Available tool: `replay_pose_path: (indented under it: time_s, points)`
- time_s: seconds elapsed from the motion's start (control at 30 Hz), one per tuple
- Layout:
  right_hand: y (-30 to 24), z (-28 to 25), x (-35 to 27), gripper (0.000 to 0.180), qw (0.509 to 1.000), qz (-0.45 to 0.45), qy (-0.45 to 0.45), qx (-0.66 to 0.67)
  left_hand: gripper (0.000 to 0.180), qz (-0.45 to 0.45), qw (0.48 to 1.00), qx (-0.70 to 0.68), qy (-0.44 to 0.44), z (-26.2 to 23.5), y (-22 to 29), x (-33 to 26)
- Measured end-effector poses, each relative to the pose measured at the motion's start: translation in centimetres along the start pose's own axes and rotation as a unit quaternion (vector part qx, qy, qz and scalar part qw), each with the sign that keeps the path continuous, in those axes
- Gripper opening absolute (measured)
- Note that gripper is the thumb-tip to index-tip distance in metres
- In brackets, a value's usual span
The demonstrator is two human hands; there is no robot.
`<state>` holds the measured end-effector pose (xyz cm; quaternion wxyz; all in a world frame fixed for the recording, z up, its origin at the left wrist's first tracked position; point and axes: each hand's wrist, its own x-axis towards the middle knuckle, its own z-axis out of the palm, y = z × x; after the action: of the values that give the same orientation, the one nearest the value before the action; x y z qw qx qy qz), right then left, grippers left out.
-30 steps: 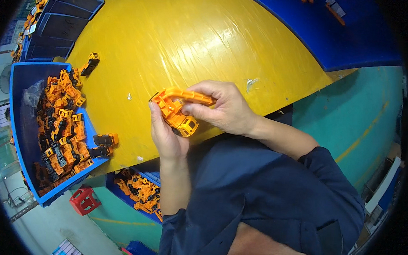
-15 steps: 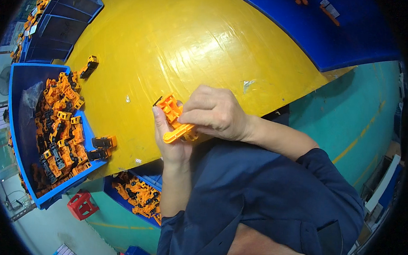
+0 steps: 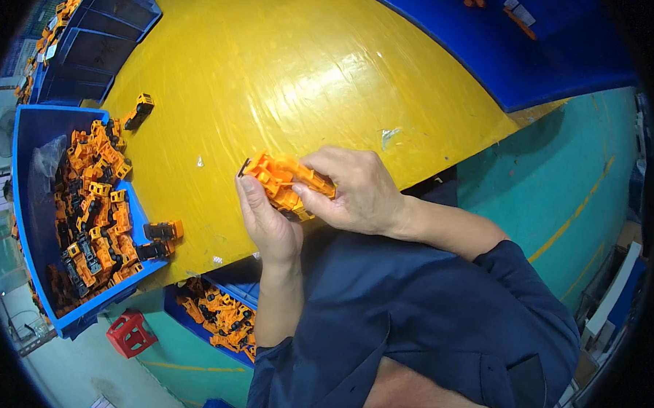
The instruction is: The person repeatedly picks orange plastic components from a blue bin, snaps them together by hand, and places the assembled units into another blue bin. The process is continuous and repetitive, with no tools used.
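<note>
Between my two hands, over the near edge of the yellow table (image 3: 267, 77), is an orange toy truck (image 3: 276, 174) with a dark bar at its left end. My left hand (image 3: 271, 227) cups it from the left and below, thumb against its side. From the right, my right hand (image 3: 360, 187) grips an elongated orange part on the truck's right side, its thumb pressing at the middle. The fingers partly cover where that part meets the body. Left of my hands, two toy trucks (image 3: 164, 230) rest by the rim of a blue bin (image 3: 31, 213).
Orange and black toy trucks (image 3: 97, 201) fill the blue bin. Another truck (image 3: 140, 111) stands on the table near it. Dark bins (image 3: 93, 44) are at the far left, a blue tray (image 3: 559, 68) at the far right. Below the table sit a bin of orange parts (image 3: 223, 320) and a red stool (image 3: 131, 334).
My right hand has shifted slightly right and down. The elongated orange part, earlier pointing toward me at the lower left, now lies along the truck's upper right side.
</note>
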<state>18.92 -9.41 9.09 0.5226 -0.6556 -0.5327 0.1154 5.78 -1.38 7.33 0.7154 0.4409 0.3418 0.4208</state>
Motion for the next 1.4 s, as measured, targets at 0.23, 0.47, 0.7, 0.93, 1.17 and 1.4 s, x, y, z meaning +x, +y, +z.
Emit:
replay_pose_path:
  time_s: [0.23,0.47,0.7,0.93,1.17,1.4]
  points:
    - [-0.2,-1.2,0.2,0.024,0.994,-0.004,-0.106,-0.011,0.05,0.041,0.997,0.056,0.027,0.8,0.1,0.3]
    - [-0.7,-1.2,0.1,0.026,0.984,0.009,-0.151,-0.088,0.048,0.068,0.991,0.115,-0.008,0.6,-0.3,-0.2]
    - [-0.5,-0.3,-0.3,0.029,0.975,0.02,-0.183,-0.124,0.044,0.066,0.977,0.202,-0.035,-1.1,-1.3,-0.1]
    - [-0.5,0.8,-0.3,0.054,0.993,0.065,-0.048,-0.089,0.048,-0.003,0.997,0.057,0.055,-0.5,-1.6,-1.0]
    - [2.0,1.3,1.2,0.06,0.98,0.058,-0.19,-0.02,0.042,-0.006,0.974,0.223,0.043,-6.1,2.3,-0.5]
    - [15.4,-9.4,15.0,0.022,0.92,0.075,0.008,-0.385,0.062,0.055,0.646,0.751,0.126,-25.1,13.8,-10.2]
